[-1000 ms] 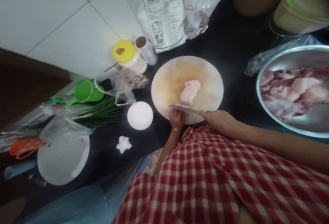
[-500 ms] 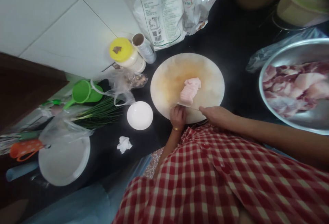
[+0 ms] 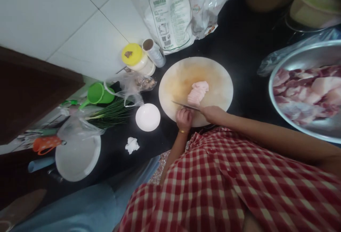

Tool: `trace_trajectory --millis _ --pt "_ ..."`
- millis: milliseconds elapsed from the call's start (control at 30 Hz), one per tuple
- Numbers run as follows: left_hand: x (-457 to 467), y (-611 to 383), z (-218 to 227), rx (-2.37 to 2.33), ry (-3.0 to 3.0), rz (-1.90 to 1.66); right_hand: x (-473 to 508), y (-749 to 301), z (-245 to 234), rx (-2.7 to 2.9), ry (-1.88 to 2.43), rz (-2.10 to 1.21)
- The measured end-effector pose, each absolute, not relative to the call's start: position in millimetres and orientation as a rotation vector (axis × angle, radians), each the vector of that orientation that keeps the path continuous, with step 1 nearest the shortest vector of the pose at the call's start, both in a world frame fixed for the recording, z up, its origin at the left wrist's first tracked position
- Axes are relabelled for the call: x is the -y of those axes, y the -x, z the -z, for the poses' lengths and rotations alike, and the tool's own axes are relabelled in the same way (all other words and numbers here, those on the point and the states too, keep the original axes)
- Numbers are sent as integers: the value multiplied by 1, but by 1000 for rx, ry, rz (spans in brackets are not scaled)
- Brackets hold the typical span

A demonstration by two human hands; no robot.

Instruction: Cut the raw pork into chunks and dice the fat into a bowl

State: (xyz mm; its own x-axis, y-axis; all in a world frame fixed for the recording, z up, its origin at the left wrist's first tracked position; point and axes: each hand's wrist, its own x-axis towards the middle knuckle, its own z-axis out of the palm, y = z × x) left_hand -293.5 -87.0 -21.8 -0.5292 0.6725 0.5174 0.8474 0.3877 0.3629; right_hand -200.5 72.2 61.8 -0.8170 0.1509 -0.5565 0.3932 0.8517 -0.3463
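Note:
My right hand (image 3: 214, 114) grips the handle of a kitchen knife (image 3: 186, 106) at the near edge of a round cutting board (image 3: 170, 86). The dark blade points left, passing just beyond the fingertips of my left hand (image 3: 184, 119). That hand is closed, its fingers curled down at the board's near edge, and whatever lies under them is hidden. A pale pink piece of fatty meat (image 3: 198, 92), cut into slices that lie together, rests on the board just past the blade.
A metal basin (image 3: 274, 118) of raw meat stands at the right. Left of the board are a white bowl (image 3: 147, 117), crumpled tissue (image 3: 132, 145), green onions (image 3: 112, 114) and a green scoop (image 3: 96, 93). A yellow-lidded jar (image 3: 132, 54) and flour bag (image 3: 170, 19) stand behind.
The knife has slid left, so its blade now reaches past my left hand's fingers. My right hand has shifted slightly left with it. The sliced meat stays put, while the view has turned a little.

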Motion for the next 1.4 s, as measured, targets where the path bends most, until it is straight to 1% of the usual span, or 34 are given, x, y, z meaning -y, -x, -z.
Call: trace_trajectory --millis 67,233,367,433,500,567,667,733,833,1033,1400 --pt "86 293 21 2329 1318 891 -89 192 -66 -2487 -467 743" --pt "84 291 17 2320 1270 850 -121 191 -76 -2277 -609 1214" --pt "88 284 11 2364 1186 691 -132 193 -76 -2208 -614 1377" --pt "91 279 9 2366 1134 669 -135 194 -80 -2238 -614 1408" --pt "94 275 9 2366 1106 699 -135 194 -90 -2319 -612 1374" --pt "98 273 12 2358 1117 732 -131 192 -103 -2469 -589 1265" --pt "102 276 17 2314 1158 745 -113 182 -118 -2694 -513 942" --pt "104 280 19 2273 1180 763 -95 172 -120 -2714 -450 709" --pt "103 284 20 2217 1224 838 -70 159 -116 -2657 -367 528" --pt "97 289 22 2161 1266 925 -50 153 -121 -2570 -471 357" --pt "92 288 25 2262 1205 739 -45 155 -118 -2450 -479 330"
